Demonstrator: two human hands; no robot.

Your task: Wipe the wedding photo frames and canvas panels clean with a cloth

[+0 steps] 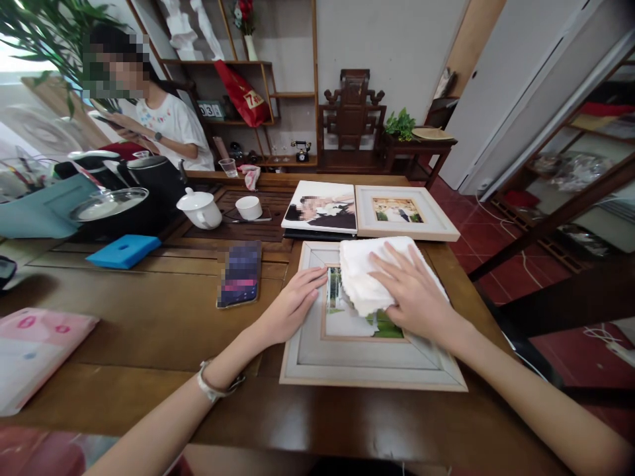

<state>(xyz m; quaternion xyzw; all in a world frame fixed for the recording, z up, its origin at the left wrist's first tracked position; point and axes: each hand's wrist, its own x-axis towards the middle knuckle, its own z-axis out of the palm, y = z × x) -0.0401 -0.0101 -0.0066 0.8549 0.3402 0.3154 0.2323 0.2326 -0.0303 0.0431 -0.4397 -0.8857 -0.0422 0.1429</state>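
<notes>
A wide whitish picture frame (307, 354) lies flat on the table near its right end, with a green outdoor photo (389, 327) inside its inner border. My right hand (414, 291) presses a folded white cloth (360, 264) onto the frame, fingers bent over the cloth's top. The cloth covers the upper right of the photo and part of the frame. My left hand (296, 301) lies on the frame's left side, fingers stretched flat, fingertips by the photo's edge. It holds nothing.
Behind lie a wedding portrait panel (322, 206) and another framed photo (407, 210). Leftward on the table (163, 344) are a phone (241, 274), a blue sponge (124, 251), a lidded white cup (200, 208), a small white bowl (249, 207) and a pink-white packet (42, 350). A person (171, 119) sits beyond.
</notes>
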